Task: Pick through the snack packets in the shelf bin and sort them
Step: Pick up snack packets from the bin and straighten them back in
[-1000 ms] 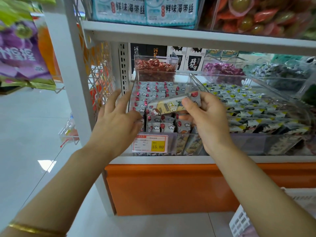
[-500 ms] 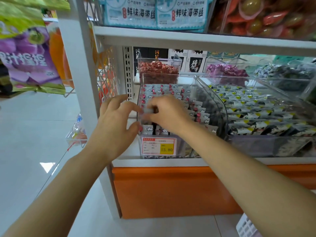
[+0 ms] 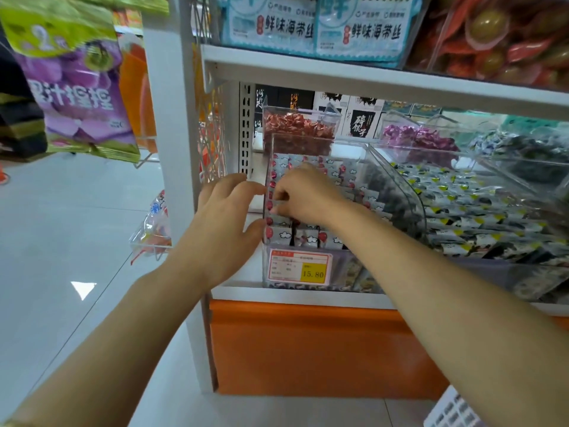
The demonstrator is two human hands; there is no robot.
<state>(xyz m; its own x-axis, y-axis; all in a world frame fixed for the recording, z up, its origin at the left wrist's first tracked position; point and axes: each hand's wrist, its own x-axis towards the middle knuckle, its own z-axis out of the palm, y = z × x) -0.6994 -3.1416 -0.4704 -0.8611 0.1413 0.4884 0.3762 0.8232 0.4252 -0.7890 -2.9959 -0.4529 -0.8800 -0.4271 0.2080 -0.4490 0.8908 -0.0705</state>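
Head view: my left hand (image 3: 221, 229) rests with loose, wide fingers on the side of the clear bin (image 3: 345, 272). My right hand (image 3: 308, 195) curls down among the snack packets (image 3: 308, 238) inside; I cannot tell if it holds one. I should pinch just one and lift slowly.

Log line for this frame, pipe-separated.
phase: sorting | left hand: at left wall of clear bin | right hand: in bin among snack packets, grasp unclear
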